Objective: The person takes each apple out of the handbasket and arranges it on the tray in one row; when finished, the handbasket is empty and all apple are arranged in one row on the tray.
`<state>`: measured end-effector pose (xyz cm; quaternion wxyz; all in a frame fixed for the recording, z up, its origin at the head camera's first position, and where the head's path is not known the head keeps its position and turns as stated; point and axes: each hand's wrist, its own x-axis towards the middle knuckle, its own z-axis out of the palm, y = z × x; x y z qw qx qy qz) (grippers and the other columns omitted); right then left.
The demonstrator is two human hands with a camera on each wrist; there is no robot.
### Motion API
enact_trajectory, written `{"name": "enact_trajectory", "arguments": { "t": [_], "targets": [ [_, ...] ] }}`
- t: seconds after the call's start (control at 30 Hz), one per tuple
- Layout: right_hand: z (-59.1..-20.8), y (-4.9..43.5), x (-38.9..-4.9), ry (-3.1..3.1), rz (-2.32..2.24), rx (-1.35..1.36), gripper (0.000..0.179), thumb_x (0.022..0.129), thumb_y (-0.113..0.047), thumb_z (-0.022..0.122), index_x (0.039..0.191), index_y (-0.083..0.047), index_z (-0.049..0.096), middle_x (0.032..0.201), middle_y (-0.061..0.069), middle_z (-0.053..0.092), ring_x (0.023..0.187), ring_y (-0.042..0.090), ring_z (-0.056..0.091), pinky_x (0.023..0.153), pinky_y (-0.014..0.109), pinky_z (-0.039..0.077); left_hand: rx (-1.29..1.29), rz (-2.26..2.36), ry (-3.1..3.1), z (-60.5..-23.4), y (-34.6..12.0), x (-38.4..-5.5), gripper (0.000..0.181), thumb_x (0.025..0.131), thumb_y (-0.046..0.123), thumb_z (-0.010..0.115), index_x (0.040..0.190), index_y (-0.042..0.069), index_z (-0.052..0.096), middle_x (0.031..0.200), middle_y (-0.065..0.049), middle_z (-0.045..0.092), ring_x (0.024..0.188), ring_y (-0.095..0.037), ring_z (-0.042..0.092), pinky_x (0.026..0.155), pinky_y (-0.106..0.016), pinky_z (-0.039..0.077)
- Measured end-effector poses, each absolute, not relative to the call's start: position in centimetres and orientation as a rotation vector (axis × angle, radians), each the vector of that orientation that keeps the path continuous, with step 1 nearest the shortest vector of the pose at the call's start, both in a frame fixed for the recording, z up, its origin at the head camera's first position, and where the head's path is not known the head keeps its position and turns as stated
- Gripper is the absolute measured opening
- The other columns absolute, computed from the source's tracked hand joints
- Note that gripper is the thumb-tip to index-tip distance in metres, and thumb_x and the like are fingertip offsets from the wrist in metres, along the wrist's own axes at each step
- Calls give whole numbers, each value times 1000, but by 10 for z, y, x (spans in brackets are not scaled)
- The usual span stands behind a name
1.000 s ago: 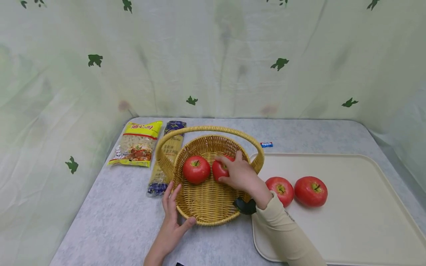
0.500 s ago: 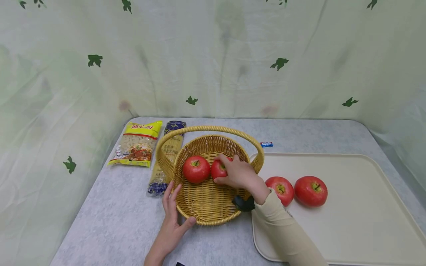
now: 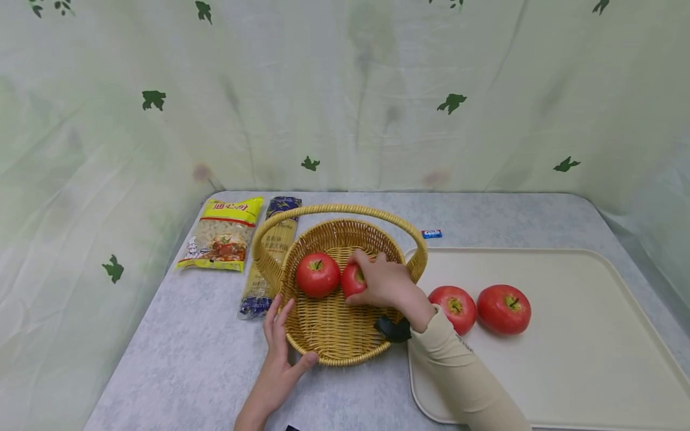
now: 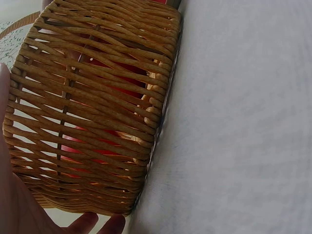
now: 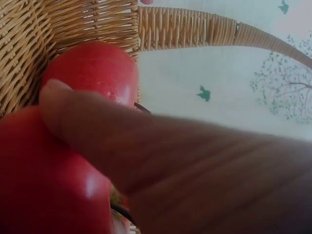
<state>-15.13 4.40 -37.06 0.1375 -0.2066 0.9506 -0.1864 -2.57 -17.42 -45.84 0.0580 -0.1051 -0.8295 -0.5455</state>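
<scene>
A wicker basket point(image 3: 338, 335) with a tall handle stands mid-table, one red apple point(image 3: 318, 275) lying inside it at the left. My right hand point(image 3: 385, 284) reaches into the basket and grips a second red apple point(image 3: 351, 280) close beside the first. In the right wrist view the thumb crosses between the held apple point(image 5: 48, 175) and the other apple point(image 5: 92, 68). At the basket's left front, my left hand point(image 3: 277, 365) touches the rim with fingers extended and thumb spread. The left wrist view shows the woven wall point(image 4: 92, 107) with red behind its gaps.
Two more apples, one point(image 3: 454, 308) partly behind the right sleeve and another point(image 3: 504, 309), lie on a cream tray point(image 3: 587, 359) at right. Left of the basket are a yellow bag of pasta point(image 3: 221, 234) and a spaghetti packet point(image 3: 259, 287). A small blue wrapper point(image 3: 431, 234) lies behind the tray.
My right hand has shifted slightly left and down inside the basket, bringing its apple close beside the other one. The left hand and the basket have stayed in place.
</scene>
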Motion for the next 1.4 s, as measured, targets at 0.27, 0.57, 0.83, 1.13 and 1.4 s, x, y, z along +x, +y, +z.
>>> {"name": "enact_trajectory", "arguments": {
  "t": [0.27,0.57,0.83,1.13,1.4],
  "targets": [
    [-370,46,-150,2754,-538,-657,68,72,-50,77,126,-24,46,99,15,51,73,30,55,55,37,46,-309,-1643,-2520,-458,-174,-26,95,80,12,75,152,18,12,154,3,-13,138,-35,-6,96,-73,17],
    [-367,50,-139,2812,-674,-644,71,73,-56,73,132,-28,46,105,13,49,75,27,56,58,37,46,-312,-1637,-2521,-458,-175,-26,94,81,13,74,152,18,13,154,3,-13,138,-35,-5,95,-73,16],
    [-365,54,-117,2911,-809,-707,69,74,-59,70,132,-30,46,103,9,47,67,18,55,58,33,47,-311,-1648,-2524,-457,-174,-26,94,82,11,73,152,20,11,154,4,-14,138,-35,-6,95,-73,16],
    [-363,60,-99,2929,-1096,-730,66,75,-59,70,133,-40,45,106,1,43,76,16,55,63,32,48,-306,-1652,-2523,-457,-173,-26,93,83,11,73,152,20,12,154,5,-13,138,-35,-6,94,-74,17],
    [-364,71,-84,2894,-1313,-767,68,75,-62,68,135,-47,40,113,-4,44,89,10,55,68,30,50,-298,-1641,-2524,-457,-173,-25,93,82,11,73,152,19,13,154,5,-13,138,-35,-5,94,-74,17]
  ]
}}
